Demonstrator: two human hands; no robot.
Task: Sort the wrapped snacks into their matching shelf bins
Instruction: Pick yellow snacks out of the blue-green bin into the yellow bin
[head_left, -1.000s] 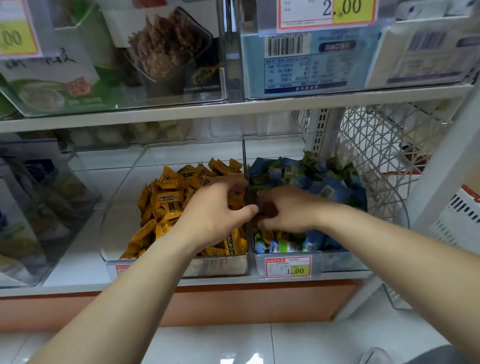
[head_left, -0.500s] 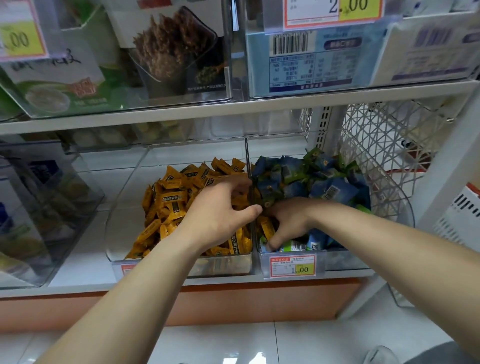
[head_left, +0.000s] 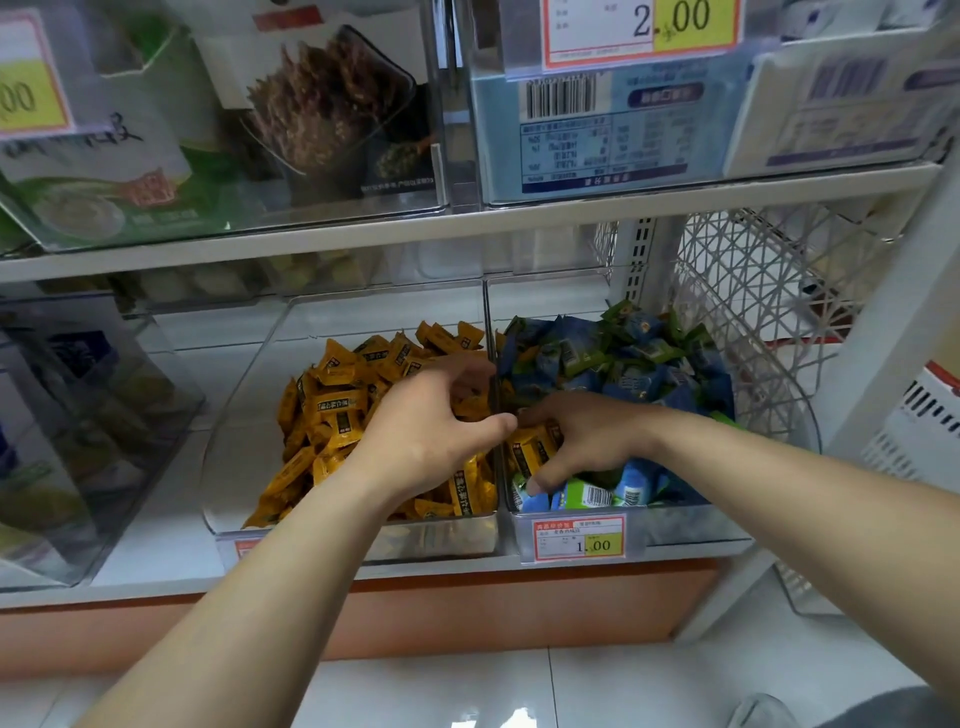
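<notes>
Lifting only the stray yellow snacks (head_left: 532, 449) the right hand (head_left: 587, 441) grasps just right of the divider (head_left: 491, 332), leaving blue snacks (head_left: 639, 384) behind, needs a short pass over it to the left hand (head_left: 426, 436), whose grip I cannot tell.

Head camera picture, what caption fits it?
Left hand over the yellow bin, right hand among stray yellow snacks in the blue-green bin.

Bright, even, seemingly overhead light, soft shadows, faint bin glare, wide-angle bowing and blur at edges
</notes>
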